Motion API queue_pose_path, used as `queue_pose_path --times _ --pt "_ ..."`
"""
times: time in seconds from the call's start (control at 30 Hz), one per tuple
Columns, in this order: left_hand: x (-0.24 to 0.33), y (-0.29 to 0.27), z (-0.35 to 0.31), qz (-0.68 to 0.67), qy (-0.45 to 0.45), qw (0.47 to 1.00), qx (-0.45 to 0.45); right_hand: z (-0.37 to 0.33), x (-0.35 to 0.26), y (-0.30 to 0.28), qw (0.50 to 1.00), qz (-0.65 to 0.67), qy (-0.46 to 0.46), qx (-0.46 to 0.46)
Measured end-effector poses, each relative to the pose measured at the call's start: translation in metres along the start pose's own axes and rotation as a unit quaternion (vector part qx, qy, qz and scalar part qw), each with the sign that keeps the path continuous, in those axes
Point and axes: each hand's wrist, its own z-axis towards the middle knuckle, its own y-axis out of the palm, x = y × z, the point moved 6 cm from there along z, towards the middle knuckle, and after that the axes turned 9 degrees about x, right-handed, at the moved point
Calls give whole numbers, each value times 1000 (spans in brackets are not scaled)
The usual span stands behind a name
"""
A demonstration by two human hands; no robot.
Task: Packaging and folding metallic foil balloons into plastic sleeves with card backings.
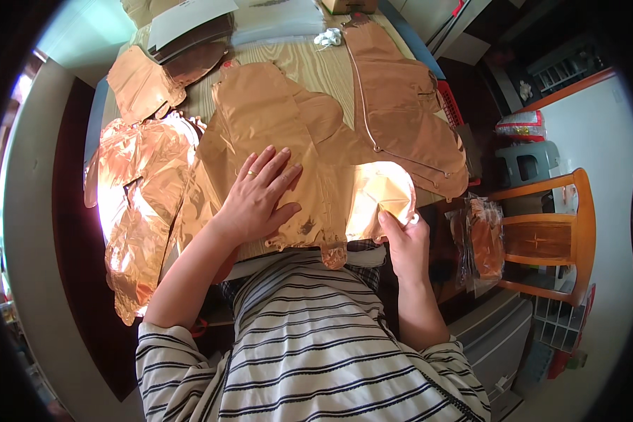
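A flat, uninflated copper-coloured foil balloon point(260, 105) lies spread over the table in front of me. My left hand point(261, 195) rests flat on it, fingers spread, a ring on one finger. With my right hand point(406, 239) I pinch the rounded end at the balloon's right, thumb on top; that end shines brightly and is creased. A small tab of foil hangs past the table's near edge. To the left lies more crumpled, shiny copper foil point(144, 176), and another flat foil balloon point(404, 116) with a thin ribbon-like line on it lies to the right.
At the far side sit a stack of clear plastic bags point(278, 21), a white sheet point(193, 21) and a small white crumpled item point(328, 39). A wooden chair point(545, 235) stands at the right, with packaged copper foil point(484, 239) beside it. A red basket point(449, 102) edges the table.
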Motion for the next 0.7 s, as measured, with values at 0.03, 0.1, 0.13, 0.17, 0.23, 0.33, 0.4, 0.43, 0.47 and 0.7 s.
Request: queue_pose_path --times 0.03,0.1,0.13,0.17,0.23,0.33,0.4,0.43,0.47,0.7 --pt "0 0 0 0 0 1000 2 0 0 0 1000 -2 -3 4" --pt "0 0 -1 0 -1 1000 7 0 -1 1 1000 -1 5 7" --pt "1 -1 -1 -4 1 1000 11 0 -1 1 1000 -1 10 9" --pt "1 -2 0 -7 3 1000 16 0 0 0 1000 -5 2 7" --pt "3 -4 1 -16 8 999 29 1 3 -2 1000 -13 -14 2" --pt "8 -11 10 -37 29 998 52 0 1 -2 999 -19 -29 9" --pt "15 -13 17 -55 58 994 69 0 3 -2 999 -23 -26 9" --pt "17 -11 20 -67 67 993 75 1 5 -3 999 -26 -24 9" --pt "19 -9 21 -79 76 991 81 1 6 -4 999 -40 -27 11" --pt "17 2 23 -118 97 985 79 -10 -30 7 951 -219 -198 95"
